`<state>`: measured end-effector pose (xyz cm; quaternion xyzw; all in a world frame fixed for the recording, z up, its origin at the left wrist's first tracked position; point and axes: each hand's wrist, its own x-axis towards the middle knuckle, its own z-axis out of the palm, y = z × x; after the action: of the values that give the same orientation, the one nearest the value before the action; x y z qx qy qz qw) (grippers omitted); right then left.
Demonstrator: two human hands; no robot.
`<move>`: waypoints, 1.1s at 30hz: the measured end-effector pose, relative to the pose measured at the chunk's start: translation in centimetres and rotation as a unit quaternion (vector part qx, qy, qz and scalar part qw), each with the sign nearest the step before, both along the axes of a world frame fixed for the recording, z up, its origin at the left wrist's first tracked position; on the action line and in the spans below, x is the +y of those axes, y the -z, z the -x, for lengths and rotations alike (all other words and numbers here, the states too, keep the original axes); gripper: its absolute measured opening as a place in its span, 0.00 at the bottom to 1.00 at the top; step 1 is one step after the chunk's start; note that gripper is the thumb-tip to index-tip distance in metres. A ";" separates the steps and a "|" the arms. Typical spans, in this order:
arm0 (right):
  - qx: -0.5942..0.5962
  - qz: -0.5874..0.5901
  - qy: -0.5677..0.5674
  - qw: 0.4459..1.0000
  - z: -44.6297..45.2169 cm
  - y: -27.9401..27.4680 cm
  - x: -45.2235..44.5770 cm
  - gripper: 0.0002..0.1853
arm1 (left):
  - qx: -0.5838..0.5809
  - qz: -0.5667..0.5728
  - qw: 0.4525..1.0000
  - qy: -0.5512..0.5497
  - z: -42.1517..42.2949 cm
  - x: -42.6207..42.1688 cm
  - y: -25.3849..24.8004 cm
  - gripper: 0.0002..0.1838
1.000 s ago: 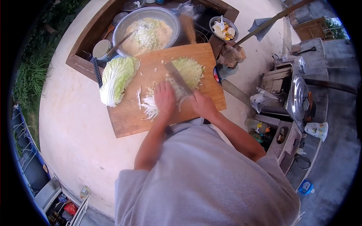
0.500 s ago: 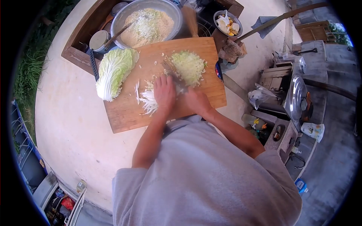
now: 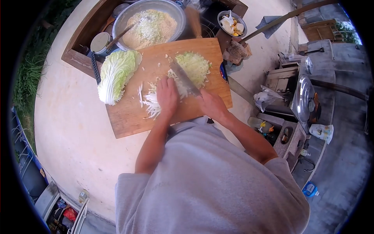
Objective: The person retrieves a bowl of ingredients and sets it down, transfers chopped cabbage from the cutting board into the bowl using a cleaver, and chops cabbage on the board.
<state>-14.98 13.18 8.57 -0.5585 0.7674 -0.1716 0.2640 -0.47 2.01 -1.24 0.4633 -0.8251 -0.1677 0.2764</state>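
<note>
My right hand [image 3: 212, 103] grips the handle of a kitchen knife [image 3: 185, 78], whose broad blade slants up and left across the wooden cutting board [image 3: 132, 124]. To the left of the blade, my left hand [image 3: 168, 95] presses down on shredded cabbage [image 3: 152, 104], with its fingers bent over the strips. Finely chopped cabbage [image 3: 195, 67] lies in a heap on the right side of the blade. At the board's left edge rests a large piece of napa cabbage [image 3: 117, 78], white stem toward me and green leaf pointing away.
Behind the board stands a big metal basin [image 3: 180, 19] holding a pale crumbly mix and a stick-like utensil. A smaller bowl [image 3: 242, 33] with white and yellow scraps is at the back right. A lidded container [image 3: 101, 42] stands at the left, near a wooden frame [image 3: 74, 56].
The knife and my right hand have shifted to the right, away from my left hand. More of the blade now shows. My left hand stays almost in place on the shreds.
</note>
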 end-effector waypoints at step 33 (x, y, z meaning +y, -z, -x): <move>0.026 0.000 -0.032 0.999 -2.3 6.3 -3.2 0.08 | -0.074 -0.027 0.997 0.006 0.2 -0.4 0.2 0.07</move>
<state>-12.68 9.97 2.24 -0.5875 0.7554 -0.1487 0.2492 -0.72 1.66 -1.42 0.4766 -0.8413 -0.1571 0.2008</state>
